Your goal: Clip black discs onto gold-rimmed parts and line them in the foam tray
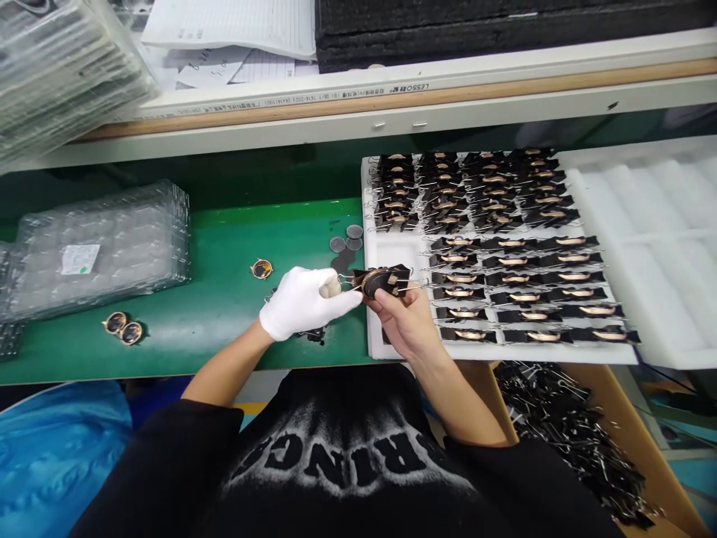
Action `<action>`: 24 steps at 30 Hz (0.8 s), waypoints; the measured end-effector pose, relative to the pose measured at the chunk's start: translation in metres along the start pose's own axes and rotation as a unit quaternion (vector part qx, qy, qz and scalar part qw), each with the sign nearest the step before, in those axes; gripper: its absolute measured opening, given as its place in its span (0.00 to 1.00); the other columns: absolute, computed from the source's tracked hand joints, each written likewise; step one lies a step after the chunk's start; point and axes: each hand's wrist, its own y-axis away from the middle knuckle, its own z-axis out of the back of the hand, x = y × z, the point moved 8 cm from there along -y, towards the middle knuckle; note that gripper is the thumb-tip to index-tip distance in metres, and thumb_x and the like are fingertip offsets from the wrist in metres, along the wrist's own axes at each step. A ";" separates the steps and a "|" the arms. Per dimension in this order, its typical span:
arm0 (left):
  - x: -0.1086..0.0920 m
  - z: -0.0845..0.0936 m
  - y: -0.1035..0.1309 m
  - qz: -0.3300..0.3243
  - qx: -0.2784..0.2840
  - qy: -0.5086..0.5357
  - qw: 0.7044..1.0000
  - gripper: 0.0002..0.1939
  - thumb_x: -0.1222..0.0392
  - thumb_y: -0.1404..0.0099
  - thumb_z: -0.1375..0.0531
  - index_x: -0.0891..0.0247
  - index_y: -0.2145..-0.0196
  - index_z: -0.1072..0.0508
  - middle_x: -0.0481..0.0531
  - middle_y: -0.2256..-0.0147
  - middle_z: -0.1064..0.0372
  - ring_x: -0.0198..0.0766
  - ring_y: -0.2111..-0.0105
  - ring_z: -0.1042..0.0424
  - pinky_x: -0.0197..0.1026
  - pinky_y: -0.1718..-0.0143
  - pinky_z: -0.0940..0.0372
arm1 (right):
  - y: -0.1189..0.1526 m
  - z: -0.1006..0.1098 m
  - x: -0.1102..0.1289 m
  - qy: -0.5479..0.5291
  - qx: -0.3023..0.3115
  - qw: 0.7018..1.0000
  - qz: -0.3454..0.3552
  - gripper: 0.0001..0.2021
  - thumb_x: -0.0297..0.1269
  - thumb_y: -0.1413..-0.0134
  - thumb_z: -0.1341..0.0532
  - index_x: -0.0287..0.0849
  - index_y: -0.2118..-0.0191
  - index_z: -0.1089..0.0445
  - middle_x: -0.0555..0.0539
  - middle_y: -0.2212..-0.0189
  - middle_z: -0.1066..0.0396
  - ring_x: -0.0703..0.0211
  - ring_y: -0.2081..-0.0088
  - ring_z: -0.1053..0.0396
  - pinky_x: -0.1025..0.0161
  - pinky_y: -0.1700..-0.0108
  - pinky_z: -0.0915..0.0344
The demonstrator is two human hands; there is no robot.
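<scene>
At twelve o'clock, my right hand [408, 317] grips a binder-clipped watch case [376, 284]; my gloved left hand [311, 300] touches it, its grip unclear. Clipped cases [518, 279] around three look done; unclipped cases [261, 269] near nine seem left.

The gloved left hand [307, 301] sat just beside the bare right hand [410, 321] mid-frame, fingers [329, 282] curled, forearms [228, 366] slanting inward.
</scene>
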 end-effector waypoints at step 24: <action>-0.022 0.019 0.011 -0.188 -0.081 0.052 0.978 0.21 0.56 0.35 0.34 0.64 0.81 0.36 0.39 0.85 0.46 0.24 0.83 0.49 0.32 0.81 0.53 | -0.004 0.020 0.010 0.095 0.003 0.994 0.061 0.16 0.42 0.57 0.21 0.45 0.62 0.20 0.48 0.63 0.18 0.56 0.60 0.20 0.57 0.50 0.23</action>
